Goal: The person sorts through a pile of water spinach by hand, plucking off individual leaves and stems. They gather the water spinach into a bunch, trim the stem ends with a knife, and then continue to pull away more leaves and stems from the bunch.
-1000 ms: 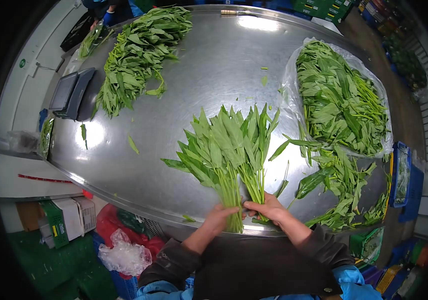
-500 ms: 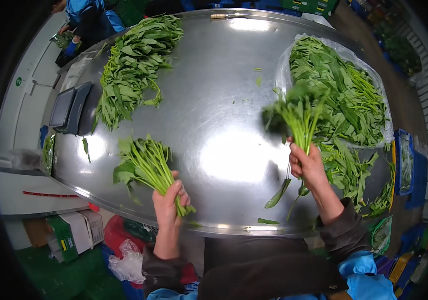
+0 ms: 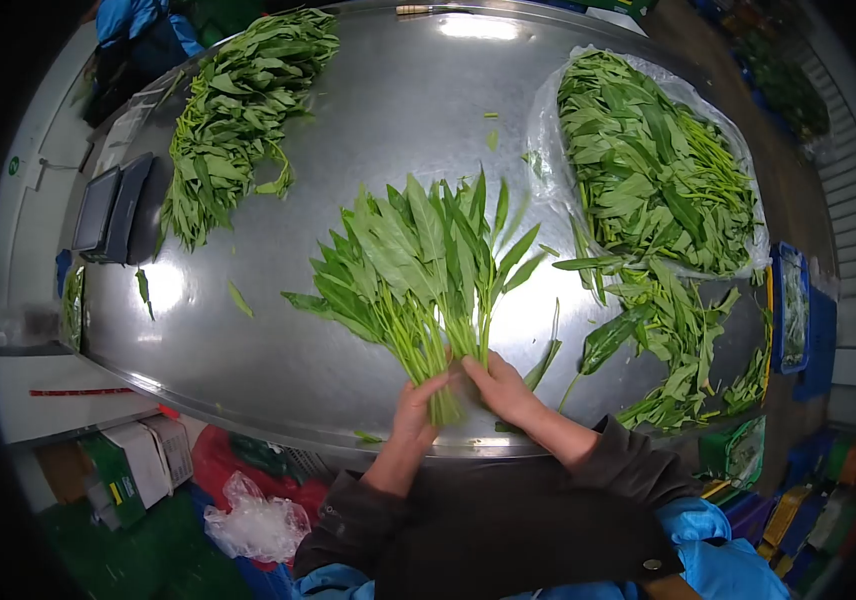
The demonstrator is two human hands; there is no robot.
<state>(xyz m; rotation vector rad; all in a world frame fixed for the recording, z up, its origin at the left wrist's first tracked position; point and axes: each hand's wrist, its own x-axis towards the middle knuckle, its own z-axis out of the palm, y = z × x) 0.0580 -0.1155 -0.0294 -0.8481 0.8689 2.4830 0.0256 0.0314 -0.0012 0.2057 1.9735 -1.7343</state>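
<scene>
Your left hand and right hand both close around the stems of one bunch of greens, which lies fanned out at the centre of the steel desk, near its lower edge. At upper right, a clear plastic bag lies open with a heap of leaves on it; a blue crate at the right edge holds more greens

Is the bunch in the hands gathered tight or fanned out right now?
Both: the bunch of greens is pinched together at the stems by the left hand and right hand, with leaves fanned across the steel table.
</scene>
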